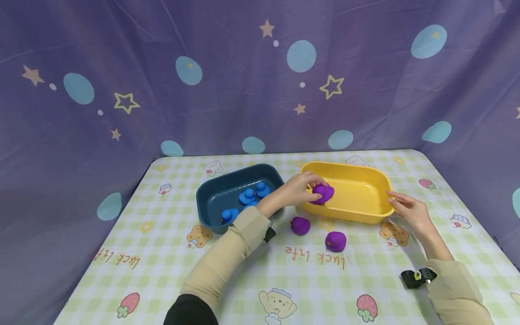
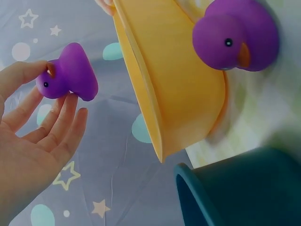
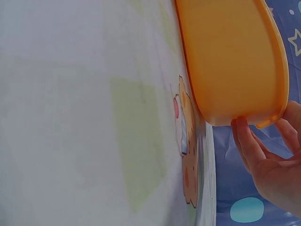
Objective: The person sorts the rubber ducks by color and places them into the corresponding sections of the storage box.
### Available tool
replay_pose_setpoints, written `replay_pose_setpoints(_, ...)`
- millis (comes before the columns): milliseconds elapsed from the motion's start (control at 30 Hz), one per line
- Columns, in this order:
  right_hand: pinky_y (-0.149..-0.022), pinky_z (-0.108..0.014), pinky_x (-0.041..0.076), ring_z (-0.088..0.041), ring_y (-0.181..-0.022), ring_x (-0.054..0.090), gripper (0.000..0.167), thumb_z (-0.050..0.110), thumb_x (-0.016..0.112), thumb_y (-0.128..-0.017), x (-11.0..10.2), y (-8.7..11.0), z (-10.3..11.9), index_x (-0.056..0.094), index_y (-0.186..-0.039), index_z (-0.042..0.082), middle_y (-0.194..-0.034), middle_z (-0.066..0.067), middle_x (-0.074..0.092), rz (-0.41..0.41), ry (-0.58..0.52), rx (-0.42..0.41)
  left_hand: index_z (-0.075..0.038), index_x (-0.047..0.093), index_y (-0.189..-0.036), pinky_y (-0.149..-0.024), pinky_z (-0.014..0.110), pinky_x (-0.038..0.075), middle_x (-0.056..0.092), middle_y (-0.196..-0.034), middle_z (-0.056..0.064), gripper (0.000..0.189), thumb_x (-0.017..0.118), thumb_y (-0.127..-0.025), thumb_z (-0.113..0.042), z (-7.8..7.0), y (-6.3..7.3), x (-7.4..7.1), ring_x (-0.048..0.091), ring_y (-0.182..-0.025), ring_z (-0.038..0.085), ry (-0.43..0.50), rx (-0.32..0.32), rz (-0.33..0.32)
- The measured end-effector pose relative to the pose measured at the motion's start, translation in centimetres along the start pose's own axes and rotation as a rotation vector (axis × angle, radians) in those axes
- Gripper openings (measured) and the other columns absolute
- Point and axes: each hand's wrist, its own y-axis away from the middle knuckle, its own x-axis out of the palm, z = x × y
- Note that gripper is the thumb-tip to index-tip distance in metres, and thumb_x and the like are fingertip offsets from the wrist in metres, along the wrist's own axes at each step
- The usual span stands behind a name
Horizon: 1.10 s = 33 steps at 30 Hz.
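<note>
My left hand [image 1: 298, 188] holds a purple rubber duck [image 1: 323, 193] over the left end of the yellow basin [image 1: 345, 216], pinching it between thumb and fingertips. Below the fingers the duck [image 2: 80, 73] hangs with its head toward the thumb in the left wrist view. At the basin's right end, my right hand [image 1: 412, 213] holds the rim, some fingertips [image 3: 241, 123] against the outer wall. Two more purple rubber ducks, one [image 1: 300, 225] near the basin's front left and another [image 1: 336, 242] nearer me, rest on the tablecloth.
Left of the yellow basin stands a dark teal basin [image 1: 209, 225] with several blue rubber ducks [image 1: 248, 196] in it, partly hidden by my left forearm. A checked, printed cloth [image 1: 162, 280] covers the table. Behind it hangs a purple curtain [image 1: 227, 108] with stars.
</note>
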Motion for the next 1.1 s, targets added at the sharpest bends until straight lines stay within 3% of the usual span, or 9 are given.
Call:
replay_pose_setpoints(33,-0.065,-0.011,0.046,0.012,-0.079,0.048,0.064,0.049,0.053,-0.082,0.0,0.1,0.2,0.047,-0.127,0.003,-0.108,-0.001,0.055,0.003,0.005,-0.005,-0.006,0.061,-0.107,-0.075,0.019,0.043,0.054,-0.095,0.007,0.027,0.064,-0.081,-0.011,0.0,-0.2,0.0,0.051,-0.088,0.016,0.004,-0.008,0.002)
replay_pose_setpoints(200,-0.064,-0.009,0.045,0.014,-0.078,0.048,0.066,0.053,0.054,-0.08,0.1,-0.2,-0.1,0.049,-0.126,0.005,-0.107,0.002,0.055,-0.013,0.009,0.009,-0.007,0.061,-0.108,-0.075,0.016,0.042,0.054,-0.097,0.006,0.027,0.063,-0.082,-0.013,0.0,-1.1,0.2,0.051,-0.089,0.014,0.02,-0.049,0.015)
replay_pose_setpoints(367,-0.063,-0.009,0.046,0.011,-0.08,0.049,0.063,0.053,0.055,-0.079,0.1,-1.3,-2.2,0.051,-0.125,0.009,-0.105,0.004,0.053,-0.032,0.01,-0.008,-0.007,0.061,-0.108,-0.073,0.014,0.042,0.054,-0.099,0.005,0.028,0.063,-0.082,-0.013,0.1,-2.0,0.6,0.052,-0.088,0.014,0.039,-0.073,0.022)
replay_pose_setpoints(600,-0.064,-0.009,0.046,0.012,-0.082,0.047,0.062,0.052,0.054,-0.08,0.1,-1.6,-2.9,0.051,-0.125,0.01,-0.112,-0.003,0.053,-0.041,0.005,-0.016,-0.008,0.061,-0.108,-0.075,0.013,0.041,0.056,-0.1,0.005,0.027,0.063,-0.081,-0.013,0.6,-3.2,1.3,0.051,-0.091,0.013,0.031,-0.068,0.017)
replay_pose_setpoints(1100,-0.063,-0.009,0.046,0.012,-0.08,0.049,0.061,0.051,0.055,-0.08,0.1,-1.4,-2.5,0.052,-0.124,0.01,-0.101,0.012,0.053,-0.034,-0.001,-0.021,-0.008,0.063,-0.104,-0.071,0.011,0.041,0.06,-0.099,0.006,0.025,0.065,-0.08,-0.012,1.1,-5.0,3.1,0.055,-0.087,0.012,0.041,-0.118,0.063)
